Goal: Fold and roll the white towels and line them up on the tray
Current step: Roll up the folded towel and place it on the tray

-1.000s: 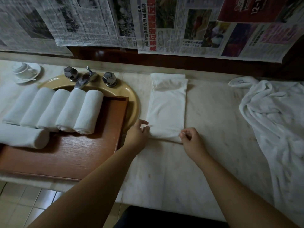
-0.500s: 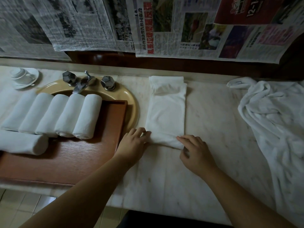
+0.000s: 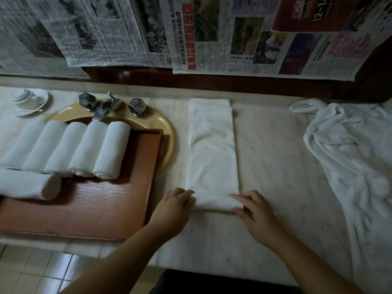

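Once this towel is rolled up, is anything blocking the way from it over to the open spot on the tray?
Nothing visible does. The folded towel, held at its near end by the left hand and right hand, lies just right of the tray. Only the tray's low rim lies between; bare wood shows beside the rolled towels.

So I've got the folded towel [image 3: 212,149] lying flat as a long narrow strip on the surface, its near end curled into a small roll. Five rolled towels [image 3: 70,148] sit side by side on the wooden tray [image 3: 118,200], a sixth roll [image 3: 27,183] crosswise just in front. The unfolded white heap [image 3: 352,158] sits far right.
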`<act>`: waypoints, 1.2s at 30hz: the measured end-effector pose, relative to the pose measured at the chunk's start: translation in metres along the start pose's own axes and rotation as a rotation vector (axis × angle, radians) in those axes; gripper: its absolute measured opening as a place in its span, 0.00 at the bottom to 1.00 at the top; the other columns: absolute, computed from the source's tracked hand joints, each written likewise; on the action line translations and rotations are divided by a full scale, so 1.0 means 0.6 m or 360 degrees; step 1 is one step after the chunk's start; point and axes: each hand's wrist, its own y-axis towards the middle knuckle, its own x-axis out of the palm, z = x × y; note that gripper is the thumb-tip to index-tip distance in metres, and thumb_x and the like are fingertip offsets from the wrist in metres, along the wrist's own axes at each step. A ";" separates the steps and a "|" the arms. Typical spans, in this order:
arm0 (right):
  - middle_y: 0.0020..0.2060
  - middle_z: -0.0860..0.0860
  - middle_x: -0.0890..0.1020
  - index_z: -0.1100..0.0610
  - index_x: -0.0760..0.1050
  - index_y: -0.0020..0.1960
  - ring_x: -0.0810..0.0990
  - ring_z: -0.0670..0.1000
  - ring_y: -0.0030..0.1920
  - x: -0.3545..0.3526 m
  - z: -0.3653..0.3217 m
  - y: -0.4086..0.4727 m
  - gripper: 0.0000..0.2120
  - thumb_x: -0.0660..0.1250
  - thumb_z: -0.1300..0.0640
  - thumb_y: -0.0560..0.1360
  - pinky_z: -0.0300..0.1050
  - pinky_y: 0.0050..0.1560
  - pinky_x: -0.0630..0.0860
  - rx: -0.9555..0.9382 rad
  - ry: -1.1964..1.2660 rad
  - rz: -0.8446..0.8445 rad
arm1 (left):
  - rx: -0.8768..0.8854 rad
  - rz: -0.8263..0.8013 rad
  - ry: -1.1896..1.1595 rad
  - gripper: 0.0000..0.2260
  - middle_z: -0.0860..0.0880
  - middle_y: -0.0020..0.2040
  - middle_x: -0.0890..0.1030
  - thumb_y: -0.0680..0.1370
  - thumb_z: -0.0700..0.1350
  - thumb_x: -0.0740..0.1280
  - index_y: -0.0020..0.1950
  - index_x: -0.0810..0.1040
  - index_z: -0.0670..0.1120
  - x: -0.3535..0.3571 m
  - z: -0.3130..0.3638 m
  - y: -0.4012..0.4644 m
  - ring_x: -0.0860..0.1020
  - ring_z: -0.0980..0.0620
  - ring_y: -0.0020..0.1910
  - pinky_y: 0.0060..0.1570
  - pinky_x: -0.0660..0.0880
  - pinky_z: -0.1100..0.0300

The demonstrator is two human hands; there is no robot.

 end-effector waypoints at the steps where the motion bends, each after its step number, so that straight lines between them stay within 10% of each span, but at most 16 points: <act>1: 0.54 0.39 0.72 0.47 0.79 0.69 0.77 0.45 0.54 0.003 -0.002 -0.003 0.23 0.62 0.38 0.80 0.47 0.58 0.76 0.0031 0.0042 0.0027 | -0.0099 0.0021 -0.0084 0.18 0.54 0.64 0.78 0.86 0.57 0.57 0.73 0.77 0.53 0.007 0.006 -0.007 0.75 0.52 0.63 0.65 0.71 0.57; 7: 0.50 0.39 0.76 0.43 0.82 0.60 0.78 0.45 0.53 0.012 -0.006 0.024 0.14 0.65 0.42 0.78 0.52 0.59 0.77 0.0237 0.0257 0.0111 | -0.0466 0.0267 -0.0568 0.08 0.54 0.41 0.78 0.84 0.55 0.65 0.63 0.71 0.61 0.026 0.037 -0.007 0.79 0.54 0.41 0.41 0.74 0.57; 14: 0.49 0.46 0.76 0.44 0.84 0.53 0.79 0.47 0.46 0.005 -0.019 0.037 0.05 0.72 0.52 0.79 0.50 0.52 0.79 0.0101 0.0131 0.0361 | 0.0142 0.0595 0.0257 0.10 0.48 0.58 0.78 0.83 0.55 0.67 0.55 0.85 0.53 0.033 0.001 -0.005 0.74 0.43 0.50 0.43 0.75 0.51; 20: 0.55 0.47 0.81 0.53 0.84 0.63 0.80 0.50 0.51 -0.002 -0.004 0.006 0.20 0.80 0.52 0.73 0.50 0.47 0.79 -0.0420 -0.0379 0.0334 | 0.0487 0.0428 0.0495 0.18 0.51 0.61 0.79 0.81 0.57 0.65 0.66 0.82 0.49 0.031 -0.019 -0.027 0.78 0.45 0.55 0.46 0.76 0.50; 27: 0.52 0.40 0.78 0.50 0.82 0.66 0.80 0.42 0.49 0.003 -0.019 -0.012 0.17 0.72 0.48 0.79 0.37 0.54 0.75 0.0018 0.0182 0.0083 | 0.0020 0.0249 -0.0037 0.20 0.55 0.61 0.80 0.83 0.63 0.60 0.69 0.81 0.56 0.031 -0.014 -0.045 0.74 0.52 0.56 0.54 0.75 0.55; 31: 0.49 0.41 0.82 0.44 0.83 0.58 0.82 0.43 0.51 0.020 -0.032 0.003 0.17 0.66 0.37 0.75 0.45 0.57 0.78 0.0319 0.0395 0.0138 | -0.0255 0.0311 -0.0460 0.14 0.54 0.53 0.83 0.84 0.58 0.64 0.65 0.82 0.58 0.032 0.000 -0.037 0.79 0.53 0.52 0.53 0.75 0.55; 36: 0.43 0.48 0.80 0.42 0.78 0.49 0.80 0.46 0.40 0.032 -0.045 0.033 0.08 0.76 0.53 0.76 0.49 0.49 0.79 0.0668 0.0566 0.0342 | -0.0482 0.0529 -0.0612 0.04 0.53 0.46 0.79 0.81 0.56 0.70 0.54 0.79 0.60 0.048 0.026 -0.029 0.77 0.48 0.48 0.43 0.72 0.55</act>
